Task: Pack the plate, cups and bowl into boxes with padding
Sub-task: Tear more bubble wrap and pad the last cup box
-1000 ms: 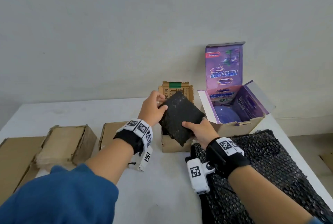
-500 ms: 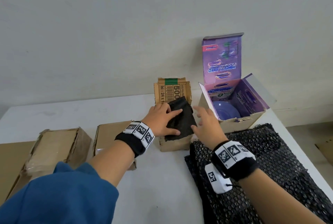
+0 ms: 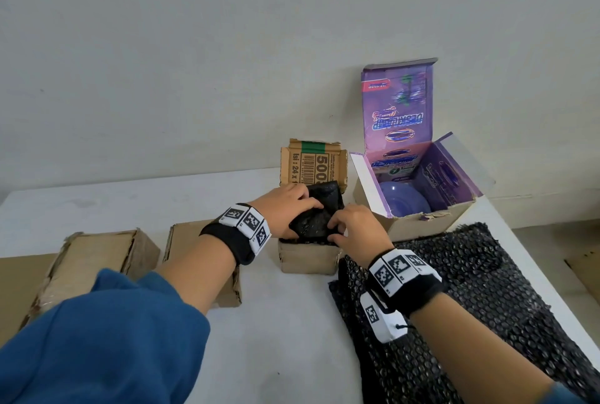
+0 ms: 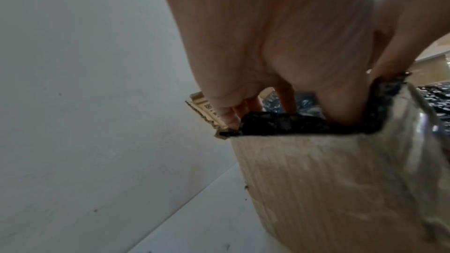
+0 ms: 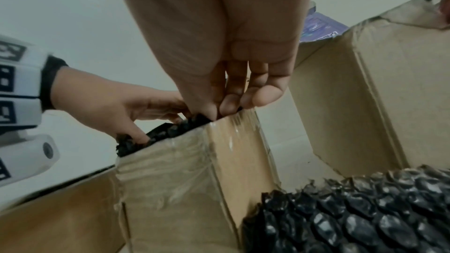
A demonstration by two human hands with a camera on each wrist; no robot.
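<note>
A small open cardboard box point(image 3: 308, 257) stands mid-table with its printed flap upright. A folded piece of black bubble padding point(image 3: 319, 209) lies in its mouth. My left hand point(image 3: 302, 212) presses on the padding from the left, fingertips poking down inside the box rim point(image 4: 340, 189). My right hand point(image 3: 341, 225) pushes the padding's right edge point(image 5: 175, 130) down along the box wall with its fingertips point(image 5: 226, 107). What lies under the padding is hidden. A blue bowl point(image 3: 406, 202) sits in the open purple box point(image 3: 422, 228) to the right.
A large sheet of black bubble wrap point(image 3: 487, 290) covers the table's right side under my right forearm. Two closed cardboard boxes point(image 3: 97, 257) point(image 3: 185, 238) stand at the left, with flat cardboard beyond them. The wall runs along the table's far edge.
The padding piece, held up by both hands a second ago, has gone down into the small box. Both hands have moved onto it and now press it in.
</note>
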